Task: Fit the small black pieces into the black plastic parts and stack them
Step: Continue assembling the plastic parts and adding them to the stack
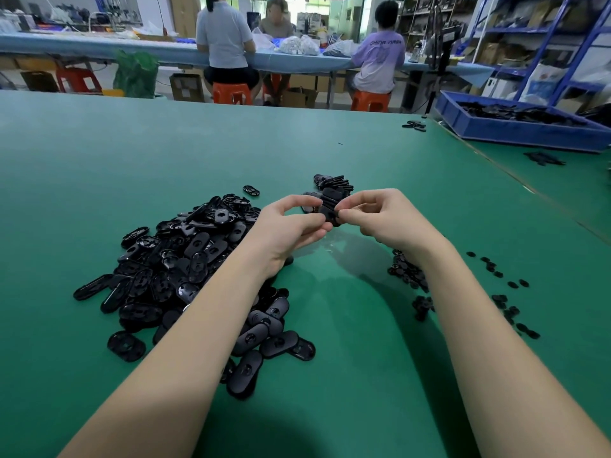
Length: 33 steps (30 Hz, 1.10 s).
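Colours: black parts on green, blue and orange behind.

Table (99,180) is plain flat green. Heap of oval plastic parts (185,266) glossy black; small pieces (496,292) scattered at right also black, as is the stacked bunch (334,185). Crate (515,130) blue, black parts inside. Far bench (99,44) pale blue. Stools (231,93) orange-red. Shelving (542,31) blue. One shirt (383,61) lilac, another (224,38) light grey. Bag (135,72) green.
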Each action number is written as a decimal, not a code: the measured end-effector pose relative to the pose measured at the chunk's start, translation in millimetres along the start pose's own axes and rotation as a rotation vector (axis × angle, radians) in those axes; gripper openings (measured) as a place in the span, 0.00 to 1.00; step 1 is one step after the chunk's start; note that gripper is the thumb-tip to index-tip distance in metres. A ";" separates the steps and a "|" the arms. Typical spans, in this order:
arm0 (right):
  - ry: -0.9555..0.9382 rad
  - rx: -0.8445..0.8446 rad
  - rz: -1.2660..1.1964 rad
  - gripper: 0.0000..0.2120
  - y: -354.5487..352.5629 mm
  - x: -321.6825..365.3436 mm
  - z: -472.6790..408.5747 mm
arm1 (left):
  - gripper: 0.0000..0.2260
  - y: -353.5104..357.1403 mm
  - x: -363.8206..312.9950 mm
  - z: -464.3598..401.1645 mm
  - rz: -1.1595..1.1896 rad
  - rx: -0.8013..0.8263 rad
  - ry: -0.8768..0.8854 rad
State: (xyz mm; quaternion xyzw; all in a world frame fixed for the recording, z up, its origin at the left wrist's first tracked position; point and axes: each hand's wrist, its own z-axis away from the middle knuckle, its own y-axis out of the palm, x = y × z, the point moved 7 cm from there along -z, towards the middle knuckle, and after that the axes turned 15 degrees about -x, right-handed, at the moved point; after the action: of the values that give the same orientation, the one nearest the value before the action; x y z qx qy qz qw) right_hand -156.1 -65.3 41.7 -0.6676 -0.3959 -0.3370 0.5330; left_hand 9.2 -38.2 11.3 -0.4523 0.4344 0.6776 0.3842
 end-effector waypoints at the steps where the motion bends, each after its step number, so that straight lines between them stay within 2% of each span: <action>1: 0.005 -0.002 0.002 0.02 0.9 0.3 0.0 | 0.10 0.2 -0.7 -0.2 0.001 0.004 0.001; 10: 0.007 -0.069 -0.009 0.01 3.0 -0.5 -3.4 | 0.11 -2.3 -3.7 -1.2 0.021 0.022 0.016; 24: -0.001 -0.095 0.059 0.06 -1.5 1.5 -2.0 | 0.11 -0.8 -12.4 2.9 -0.263 0.065 0.203; 28: 0.012 -0.120 0.056 0.10 -4.1 -2.3 -2.5 | 0.10 -2.6 -11.2 0.7 -0.269 0.062 0.158; 33: 0.083 -0.039 -0.083 0.10 4.0 -9.7 2.4 | 0.10 -2.9 -7.6 -1.3 -0.201 0.058 0.079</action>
State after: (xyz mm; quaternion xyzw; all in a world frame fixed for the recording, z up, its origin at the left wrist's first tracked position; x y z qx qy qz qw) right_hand -156.9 -65.1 30.9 -0.6464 -0.3940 -0.3939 0.5213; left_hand 14.4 -39.4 17.6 -0.5087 0.4212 0.6042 0.4458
